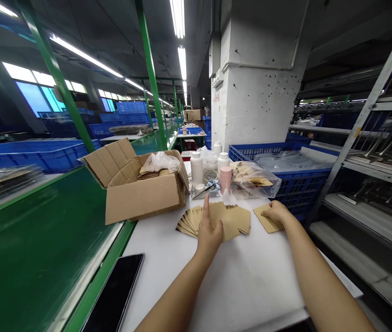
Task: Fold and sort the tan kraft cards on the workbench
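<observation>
**Work surface.** The white counter [244,281] has a smooth, matte top edged in green. A fan of kraft-paper cards [190,222] lies on it, with its thin, pointed pieces spread in an arc and overlapping.

**Hands.** The left hand [209,233] is over the fan, its index finger [206,207] extended upward and its other fingers loosely curled. It is not gripping anything. The right hand [276,213] is open and rests palm-down on a single kraft card [266,219], just right of the fan (the card is not pinched).

**Surrounding items.** Behind the fan stand white plastic bottles [196,168] and a pink cylindrical container [225,179], beside a clear plastic bag [253,180] holding kraft pieces. To the left, an open corrugated cardboard box [140,193] holds a crumpled plastic bag [160,162]. A black smartphone [113,295] lies at the counter's left edge. A blue plastic crate [302,184] sits beyond the right hand, beside a metal rack [365,184].
</observation>
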A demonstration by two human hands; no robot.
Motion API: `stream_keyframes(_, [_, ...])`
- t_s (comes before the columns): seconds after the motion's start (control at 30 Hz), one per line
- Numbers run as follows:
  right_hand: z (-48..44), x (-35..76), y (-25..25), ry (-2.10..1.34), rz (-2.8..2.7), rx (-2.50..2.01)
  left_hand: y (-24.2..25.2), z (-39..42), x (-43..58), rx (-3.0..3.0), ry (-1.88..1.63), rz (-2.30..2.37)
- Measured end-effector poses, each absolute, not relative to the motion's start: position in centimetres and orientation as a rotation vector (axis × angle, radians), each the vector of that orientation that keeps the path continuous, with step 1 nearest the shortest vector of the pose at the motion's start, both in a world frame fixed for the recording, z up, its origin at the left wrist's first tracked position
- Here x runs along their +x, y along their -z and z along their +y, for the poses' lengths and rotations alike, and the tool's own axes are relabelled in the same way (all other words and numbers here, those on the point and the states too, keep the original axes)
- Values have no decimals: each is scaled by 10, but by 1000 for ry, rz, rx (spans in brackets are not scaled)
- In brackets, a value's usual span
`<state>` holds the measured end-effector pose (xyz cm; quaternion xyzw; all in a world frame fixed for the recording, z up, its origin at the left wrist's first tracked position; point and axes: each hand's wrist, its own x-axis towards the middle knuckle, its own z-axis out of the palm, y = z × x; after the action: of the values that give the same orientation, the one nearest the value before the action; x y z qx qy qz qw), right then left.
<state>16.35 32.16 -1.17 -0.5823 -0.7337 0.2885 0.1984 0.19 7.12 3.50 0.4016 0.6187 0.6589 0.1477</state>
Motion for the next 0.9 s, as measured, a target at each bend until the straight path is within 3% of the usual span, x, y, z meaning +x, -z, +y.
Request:
stream_keyframes(0.17, [317,158,-2,-824,-1878,-1377,-21,78,-9,1293,-1690,1945])
stream_keyframes(0.33, [269,131,-24,-1477,-1513,-716,-19,76,-6,1359,-1673,1793])
stream_keyframes(0.47, [214,103,-25,-1653,-1542,-532,-16,76,0,1380,-1669,1742])
stream_keyframes(0.63, [193,93,-23,-1460,-1722,-524,-10,82,-3,1246,-1770,1762])
stream_keyframes(0.8, [186,103,-34,-802,-1772,-622,-13,79,-1,1378,-1734,1881])
stream_keyframes(0.9, [171,106,-37,-813,-1864,-536,-17,76,3,1509,-1715,1915])
